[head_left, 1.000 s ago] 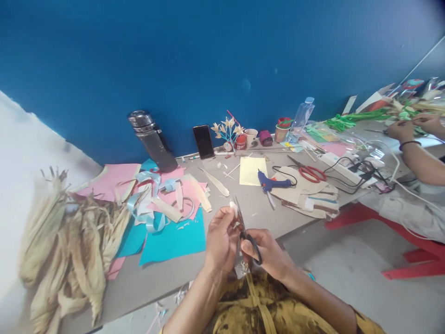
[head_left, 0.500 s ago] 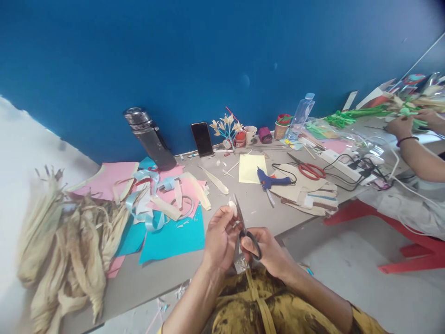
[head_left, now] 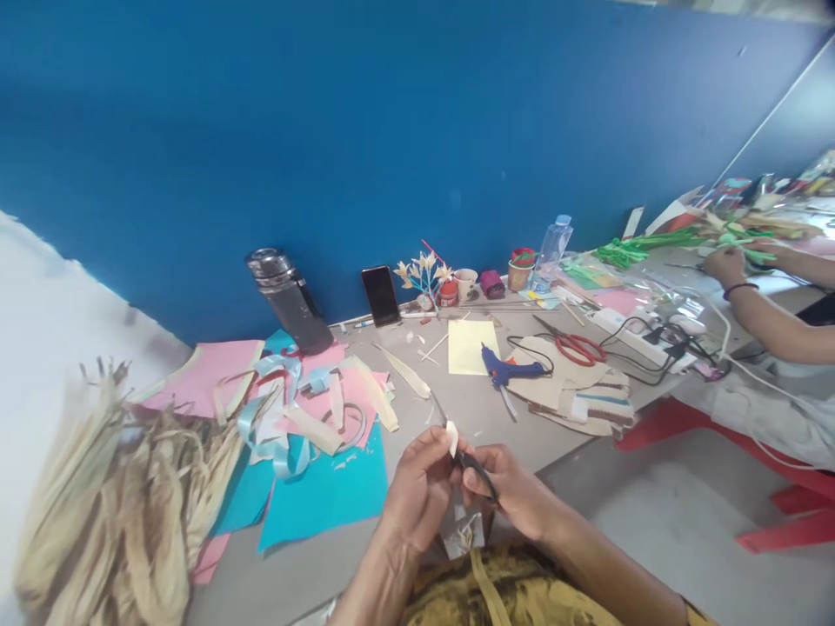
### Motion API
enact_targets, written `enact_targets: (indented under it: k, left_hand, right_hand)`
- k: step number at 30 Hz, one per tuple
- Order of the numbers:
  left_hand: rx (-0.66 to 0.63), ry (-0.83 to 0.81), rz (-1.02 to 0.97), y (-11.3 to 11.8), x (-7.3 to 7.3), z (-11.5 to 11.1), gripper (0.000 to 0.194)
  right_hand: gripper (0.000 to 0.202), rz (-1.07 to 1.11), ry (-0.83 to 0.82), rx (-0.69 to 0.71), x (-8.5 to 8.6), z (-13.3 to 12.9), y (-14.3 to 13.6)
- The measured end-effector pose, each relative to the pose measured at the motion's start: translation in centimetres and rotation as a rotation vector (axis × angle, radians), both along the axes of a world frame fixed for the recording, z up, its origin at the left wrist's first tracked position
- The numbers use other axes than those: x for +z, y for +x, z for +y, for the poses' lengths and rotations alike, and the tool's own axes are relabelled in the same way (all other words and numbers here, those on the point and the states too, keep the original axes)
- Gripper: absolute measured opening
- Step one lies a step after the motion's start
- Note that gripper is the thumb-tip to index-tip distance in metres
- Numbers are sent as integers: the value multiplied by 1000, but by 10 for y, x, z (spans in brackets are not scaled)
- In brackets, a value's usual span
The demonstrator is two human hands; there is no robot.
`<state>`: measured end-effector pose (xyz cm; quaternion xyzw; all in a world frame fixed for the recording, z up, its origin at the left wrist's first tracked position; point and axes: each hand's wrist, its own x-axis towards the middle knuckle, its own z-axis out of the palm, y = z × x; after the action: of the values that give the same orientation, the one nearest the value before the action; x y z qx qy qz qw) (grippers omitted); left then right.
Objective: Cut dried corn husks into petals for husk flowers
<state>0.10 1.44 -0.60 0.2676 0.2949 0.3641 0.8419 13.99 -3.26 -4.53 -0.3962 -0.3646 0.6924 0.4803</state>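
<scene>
Reaching inward with both forearms from the bottom of the view, bending at the wrists and bringing the hands together near the front edge of the table (head_left: 544, 439). Turning the left hand (head_left: 424, 476) partly palm up, curling its fingers and pinching a small pale piece (head_left: 452, 439) between thumb and fingertips. Holding that piece upright above the fingertips, right by the blades of the black-handled scissors (head_left: 481, 478). Wrapping the right hand (head_left: 505, 485) around the scissors' handles, laying the thumb over them and angling the blades away from the body, up and to the left. Just beyond the hands, lying on the table near a blue glue gun (head_left: 515, 370), a yellow paper (head_left: 473, 346) and a long pale husk strip (head_left: 405, 370). Farther right, working beside green stems (head_left: 645, 245) with a co-worker's hands (head_left: 725, 264).
</scene>
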Motion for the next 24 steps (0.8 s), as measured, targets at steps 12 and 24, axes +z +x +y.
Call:
enact_targets:
  k: [12, 24]
  left_hand:
    - [438, 183, 243, -20, 10, 17, 23]
    - [130, 108, 5, -21, 21, 16, 20]
  right_hand:
    - [25, -868, 201, -233, -3, 13, 12]
    - [35, -1651, 388, -161, -16, 18, 10]
